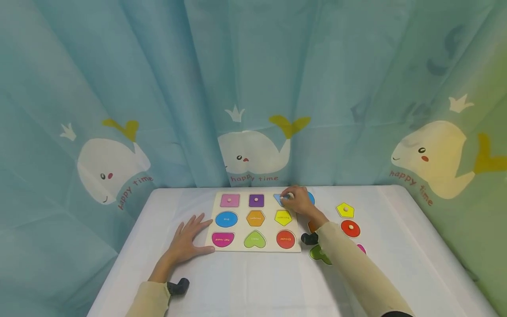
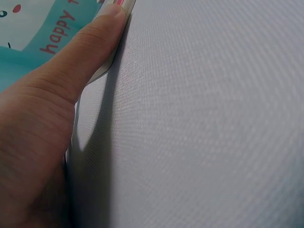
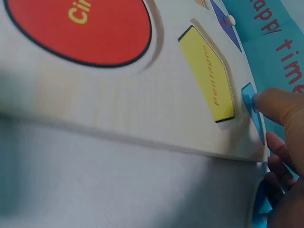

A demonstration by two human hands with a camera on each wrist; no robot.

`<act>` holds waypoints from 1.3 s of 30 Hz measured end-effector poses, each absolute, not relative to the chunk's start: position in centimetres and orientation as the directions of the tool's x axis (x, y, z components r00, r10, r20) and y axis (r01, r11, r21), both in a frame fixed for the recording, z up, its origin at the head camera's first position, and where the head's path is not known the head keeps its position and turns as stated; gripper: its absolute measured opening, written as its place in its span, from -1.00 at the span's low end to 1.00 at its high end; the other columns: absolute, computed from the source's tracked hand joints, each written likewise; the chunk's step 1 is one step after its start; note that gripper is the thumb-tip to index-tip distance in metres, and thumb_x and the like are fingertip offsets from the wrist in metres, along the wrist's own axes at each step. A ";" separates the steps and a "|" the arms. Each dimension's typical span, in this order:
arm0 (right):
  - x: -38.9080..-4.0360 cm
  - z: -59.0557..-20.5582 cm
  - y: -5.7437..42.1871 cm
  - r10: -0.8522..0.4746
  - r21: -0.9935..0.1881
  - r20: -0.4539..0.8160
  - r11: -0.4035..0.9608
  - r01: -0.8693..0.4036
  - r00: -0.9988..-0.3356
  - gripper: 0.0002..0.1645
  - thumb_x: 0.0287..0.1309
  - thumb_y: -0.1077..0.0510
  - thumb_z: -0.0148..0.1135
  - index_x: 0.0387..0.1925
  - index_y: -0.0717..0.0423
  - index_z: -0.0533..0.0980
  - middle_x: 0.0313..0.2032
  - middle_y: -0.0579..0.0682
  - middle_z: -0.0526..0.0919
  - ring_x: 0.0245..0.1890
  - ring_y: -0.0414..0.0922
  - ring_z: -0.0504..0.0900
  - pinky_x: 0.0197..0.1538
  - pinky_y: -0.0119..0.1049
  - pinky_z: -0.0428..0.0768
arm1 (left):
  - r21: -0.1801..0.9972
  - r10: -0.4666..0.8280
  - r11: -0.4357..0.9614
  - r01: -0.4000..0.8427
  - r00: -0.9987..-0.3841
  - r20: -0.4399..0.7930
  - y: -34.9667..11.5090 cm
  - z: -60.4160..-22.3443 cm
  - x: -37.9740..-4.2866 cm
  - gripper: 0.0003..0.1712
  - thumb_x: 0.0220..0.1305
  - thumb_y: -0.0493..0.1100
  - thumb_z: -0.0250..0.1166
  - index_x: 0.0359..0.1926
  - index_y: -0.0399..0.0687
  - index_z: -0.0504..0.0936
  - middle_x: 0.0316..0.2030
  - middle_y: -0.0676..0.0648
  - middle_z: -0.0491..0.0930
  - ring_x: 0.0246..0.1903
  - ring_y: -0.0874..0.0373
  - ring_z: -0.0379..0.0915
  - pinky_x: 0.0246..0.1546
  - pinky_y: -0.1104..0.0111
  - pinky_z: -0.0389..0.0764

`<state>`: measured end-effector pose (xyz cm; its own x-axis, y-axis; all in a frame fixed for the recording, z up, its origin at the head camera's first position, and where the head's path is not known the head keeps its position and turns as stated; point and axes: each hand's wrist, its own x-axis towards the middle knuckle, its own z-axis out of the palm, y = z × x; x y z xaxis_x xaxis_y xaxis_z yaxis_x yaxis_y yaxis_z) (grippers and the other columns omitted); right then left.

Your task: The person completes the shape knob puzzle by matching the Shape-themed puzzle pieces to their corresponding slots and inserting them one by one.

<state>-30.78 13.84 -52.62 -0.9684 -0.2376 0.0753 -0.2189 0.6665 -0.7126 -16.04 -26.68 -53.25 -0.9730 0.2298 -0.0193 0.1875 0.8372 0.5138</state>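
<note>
A wooden shape puzzle board [image 1: 237,248] lies on the white table, with printed slots in rows. At its far right corner, my right hand [image 1: 299,203] pinches a blue triangle piece [image 3: 246,94] by the knob. The piece lies at the board's surface; the fingers hide part of it, and I cannot tell whether it is fully seated. My left hand [image 1: 188,240] rests on the table with fingers spread, fingertip and thumb touching the board's left edge. A pink square piece [image 1: 226,204] and a purple square piece [image 1: 256,204] sit in the far row, knobs up.
Right of the board lie a yellow pentagon piece [image 1: 346,213], a red circle piece [image 1: 347,230], a green piece [image 1: 318,253] and a partly hidden magenta piece [image 1: 361,248]. Blue and orange pieces show beside the right hand. A whale-print curtain [image 1: 253,66] hangs behind the table.
</note>
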 end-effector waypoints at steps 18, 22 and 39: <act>-29.4 -52.3 19.0 -0.192 -0.701 0.194 0.659 -0.273 -0.962 -0.66 0.25 0.12 0.45 -0.01 0.22 0.68 0.10 0.26 0.63 0.17 0.26 0.43 0.30 0.30 0.41 | 0.504 0.226 0.841 0.194 -0.974 -0.001 -26.6 -53.0 -15.8 0.08 0.01 0.33 0.52 0.51 0.07 0.38 0.58 -0.21 0.09 0.57 -0.31 -0.21 0.47 -0.33 -0.29; -29.5 -52.8 20.1 -0.158 -0.703 0.155 0.676 -0.221 -0.975 -0.63 0.27 0.10 0.43 0.02 0.22 0.67 0.12 0.26 0.62 0.19 0.26 0.42 0.35 0.30 0.33 | 0.499 0.226 0.843 0.199 -0.974 0.007 -26.6 -53.0 -15.9 0.09 0.01 0.34 0.51 0.51 0.07 0.38 0.58 -0.20 0.09 0.58 -0.30 -0.21 0.48 -0.32 -0.28; -29.7 -53.6 21.6 -0.132 -0.727 0.146 0.658 -0.197 -0.980 -0.75 0.26 0.19 0.44 -0.11 0.29 0.70 0.10 0.31 0.62 0.19 0.26 0.53 0.30 0.21 0.48 | 0.497 0.231 0.844 0.200 -0.973 0.001 -26.6 -53.4 -16.1 0.09 0.03 0.35 0.50 0.52 0.07 0.36 0.59 -0.19 0.06 0.58 -0.29 -0.24 0.48 -0.31 -0.30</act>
<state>-29.68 21.61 -53.57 -0.9805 -0.1317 0.1461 -0.1966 0.6583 -0.7266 -16.05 -26.57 -53.39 -0.9730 0.2306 0.0005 0.2004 0.8444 0.4968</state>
